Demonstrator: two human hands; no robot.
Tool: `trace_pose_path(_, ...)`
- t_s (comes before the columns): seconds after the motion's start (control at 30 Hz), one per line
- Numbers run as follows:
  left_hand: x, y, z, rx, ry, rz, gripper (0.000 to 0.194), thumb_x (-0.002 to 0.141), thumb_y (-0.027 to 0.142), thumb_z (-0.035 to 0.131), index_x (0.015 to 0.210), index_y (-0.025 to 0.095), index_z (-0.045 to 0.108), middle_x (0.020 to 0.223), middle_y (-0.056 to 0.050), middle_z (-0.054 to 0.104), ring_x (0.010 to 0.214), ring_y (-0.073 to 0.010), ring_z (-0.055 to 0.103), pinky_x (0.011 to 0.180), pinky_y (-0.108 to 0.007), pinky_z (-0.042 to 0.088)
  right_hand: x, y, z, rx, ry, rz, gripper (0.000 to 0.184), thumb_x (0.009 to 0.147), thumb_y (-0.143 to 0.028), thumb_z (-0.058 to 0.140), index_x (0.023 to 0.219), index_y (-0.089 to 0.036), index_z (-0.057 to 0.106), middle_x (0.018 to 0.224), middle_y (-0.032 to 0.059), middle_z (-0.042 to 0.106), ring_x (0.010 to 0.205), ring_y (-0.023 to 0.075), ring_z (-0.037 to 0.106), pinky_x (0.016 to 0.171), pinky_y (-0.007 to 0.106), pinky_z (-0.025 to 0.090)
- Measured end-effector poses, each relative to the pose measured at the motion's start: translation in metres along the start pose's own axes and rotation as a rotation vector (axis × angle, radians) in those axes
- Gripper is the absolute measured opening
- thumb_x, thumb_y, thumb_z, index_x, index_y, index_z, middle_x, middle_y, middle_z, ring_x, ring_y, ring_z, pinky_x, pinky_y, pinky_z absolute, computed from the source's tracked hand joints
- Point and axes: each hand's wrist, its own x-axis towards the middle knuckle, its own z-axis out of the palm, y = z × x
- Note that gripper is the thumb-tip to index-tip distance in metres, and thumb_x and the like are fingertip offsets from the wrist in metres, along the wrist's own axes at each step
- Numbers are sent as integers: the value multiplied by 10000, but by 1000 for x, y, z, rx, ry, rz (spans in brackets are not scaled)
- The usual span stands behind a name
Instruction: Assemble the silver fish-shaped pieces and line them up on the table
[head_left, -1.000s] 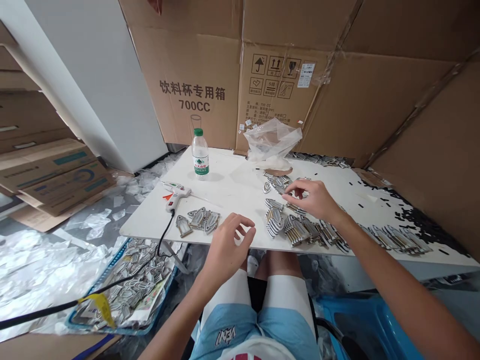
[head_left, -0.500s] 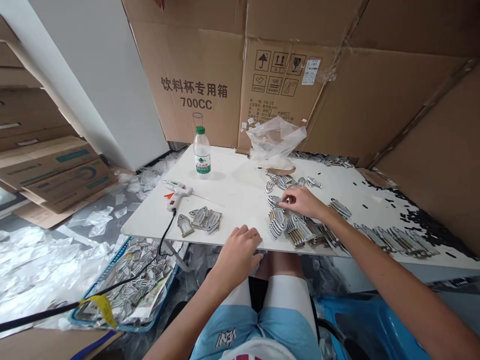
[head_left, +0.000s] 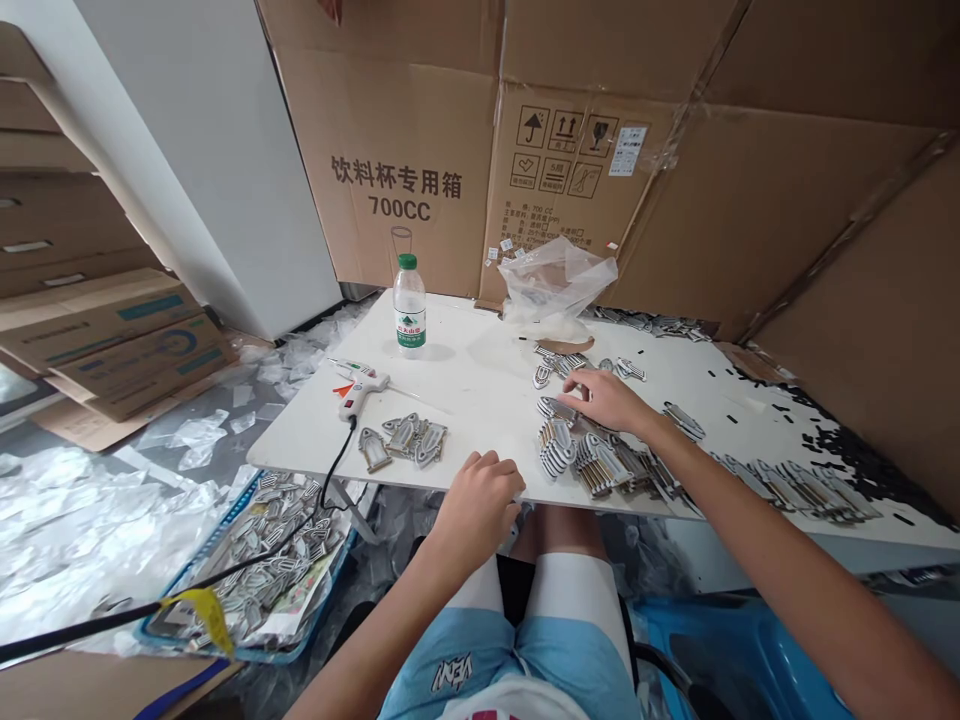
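My right hand is over the table's near right part, thumb and fingers slightly apart just above a flat, arch-shaped metal piece. I see nothing clearly between its fingertips. Below it stands a row of overlapping like pieces, with a larger row beside it, partly under my right arm. A loose group of the pieces lies just beyond the hand. At the table's front edge rests my left hand, its fingers curled in with nothing visible in them; the fingertips are hidden.
A white glue gun with a cord lies left, near a small heap of pieces. Behind stand a water bottle and a clear plastic bag. Black bits are scattered right. A blue basket sits below.
My right hand has shifted slightly away from the piece, its pinch loosened. My left hand stays at the table edge. The view has moved a little.
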Motion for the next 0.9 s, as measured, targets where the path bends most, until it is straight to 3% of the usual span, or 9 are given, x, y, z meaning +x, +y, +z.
trace_pose_path(0.1,1,1,0,-12,7,6,93,947,119,719,962,189,779,1013,-61,788,999,-280,674,879,-433,462,21,9,4,-43,-2,-7,202,1013,-250,589,1145,-200,733,1248,118,744,963,248,675,871,365,500)
trace_pose_path(0.23,1,3,-4,-19,37,0,143,1009,144,662,976,185,794,984,-64,793,984,-276,682,865,-430,469,54,18,15,-92,-70,-64,496,874,-3,579,1275,-236,754,1445,100,681,1169,280,665,926,356,514)
trace_pose_path(0.3,1,4,-6,-21,53,-15,166,1024,144,644,972,190,796,955,-61,793,958,-270,685,845,-418,469,67,19,20,-89,-113,-107,572,819,52,575,1255,-261,775,1480,73,676,1211,282,664,933,351,515)
trace_pose_path(0.4,0,2,-11,-53,81,-38,166,1033,153,640,982,198,791,943,-56,798,932,-260,693,840,-400,471,78,16,23,-52,-150,-159,507,799,68,582,1122,-253,805,1393,66,733,1192,273,683,955,349,505)
trace_pose_path(0.5,0,-1,-15,-116,106,-53,148,1035,160,643,1001,200,782,969,-54,804,937,-254,704,859,-392,483,81,12,19,15,-136,-169,319,802,-2,673,1002,-218,795,1188,91,790,1103,272,703,964,352,501)
trace_pose_path(0.6,-1,-1,-19,-183,156,-82,147,1026,137,636,1002,196,769,980,-55,800,936,-252,706,859,-391,493,81,5,10,106,-63,-141,228,805,-134,763,1023,-200,778,1105,109,790,1049,280,698,954,365,507)
trace_pose_path(0.7,-2,3,-27,-356,241,-111,165,1017,125,623,992,205,765,974,-44,796,911,-231,706,838,-370,506,76,-8,-1,225,77,-79,314,864,-293,754,1155,-174,751,1123,127,776,954,263,677,903,383,511)
trace_pose_path(0.8,-5,11,-41,-684,293,-154,156,1021,175,641,1006,230,786,961,-17,814,873,-196,726,841,-336,542,57,-31,-17,370,183,-23,404,993,-476,594,1225,-166,710,1066,118,764,827,221,641,760,366,512)
trace_pose_path(0.9,-10,19,-55,-955,337,-194,91,993,257,725,999,232,812,919,-13,820,847,-184,737,819,-308,571,22,-66,-33,807,154,68,432,1036,-562,542,1105,-175,722,986,100,736,754,185,610,616,318,465)
